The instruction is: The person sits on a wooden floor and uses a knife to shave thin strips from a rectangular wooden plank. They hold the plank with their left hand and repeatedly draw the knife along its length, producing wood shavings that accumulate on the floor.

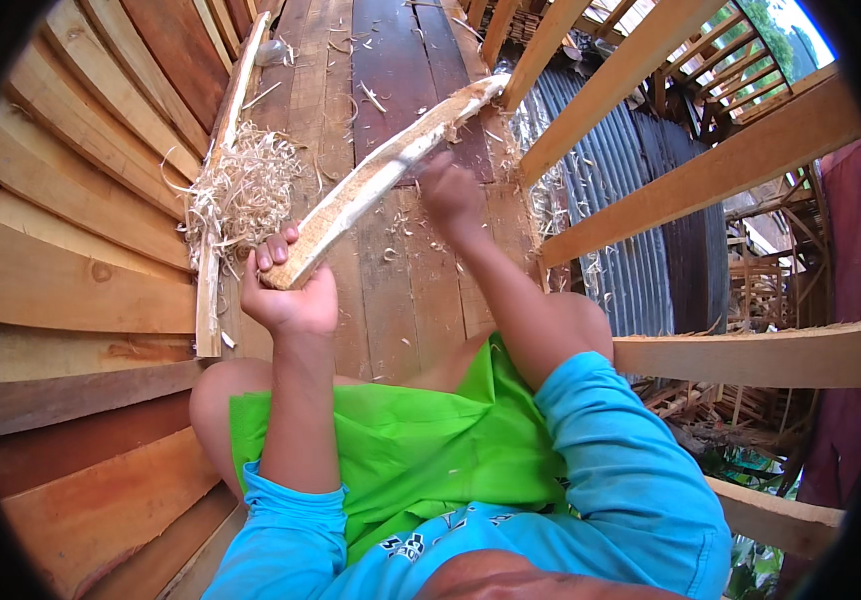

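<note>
A long, slightly curved piece of wood (366, 178), pale on its shaved side and rough brown on the other, slants from near left to far right. My left hand (291, 290) wraps round its near end, thumb and fingers closed on it. The far end of the wood reaches the railing post. Beside the wood's middle, my right hand (454, 200) is closed in a fist, smeared by motion. A blurred grey blade, seemingly a knife (409, 164), juts from it to the wood's edge; its handle is hidden in the fist.
Curly shavings (247, 190) heap against a wooden strip (209, 290) at left. Brown floorboards (381, 290) carry scattered shavings. A plank wall (71, 270) rises at left, railing slats (691, 200) at right, with corrugated metal (606, 170) beyond. My bent knees flank my green shorts.
</note>
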### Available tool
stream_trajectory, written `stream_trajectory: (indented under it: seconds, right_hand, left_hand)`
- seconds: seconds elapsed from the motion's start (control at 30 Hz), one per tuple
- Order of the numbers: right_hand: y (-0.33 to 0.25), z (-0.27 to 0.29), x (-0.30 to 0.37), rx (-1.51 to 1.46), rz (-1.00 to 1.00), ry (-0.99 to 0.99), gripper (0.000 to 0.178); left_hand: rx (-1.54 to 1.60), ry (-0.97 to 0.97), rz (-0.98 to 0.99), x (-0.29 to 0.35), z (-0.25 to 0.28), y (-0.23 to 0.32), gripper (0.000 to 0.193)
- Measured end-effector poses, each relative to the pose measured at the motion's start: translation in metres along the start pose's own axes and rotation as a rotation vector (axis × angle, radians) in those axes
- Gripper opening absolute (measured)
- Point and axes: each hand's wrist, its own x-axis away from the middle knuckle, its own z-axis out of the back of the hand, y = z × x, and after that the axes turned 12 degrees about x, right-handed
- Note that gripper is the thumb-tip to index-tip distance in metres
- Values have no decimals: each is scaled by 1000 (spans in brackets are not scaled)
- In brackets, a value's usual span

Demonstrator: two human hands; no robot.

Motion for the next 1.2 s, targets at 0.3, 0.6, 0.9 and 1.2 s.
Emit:
stream_trajectory:
  seconds: [0.3, 0.6, 0.9, 1.2]
  right_hand:
    - [-6, 9, -7, 111, -60, 165, 63]
    - [1, 10, -16, 124, -202, 186, 60]
    - [-17, -4, 2, 93, -68, 86, 63]
    - [1, -9, 0, 65, 122, -39, 63]
  left_hand:
    - [-27, -45, 26, -6, 1, -4, 25]
    - [-16, -136, 33, -5, 0, -3, 25]
    - [26, -74, 6, -5, 4, 4, 24]
    - [-19, -142, 13, -2, 0, -1, 26]
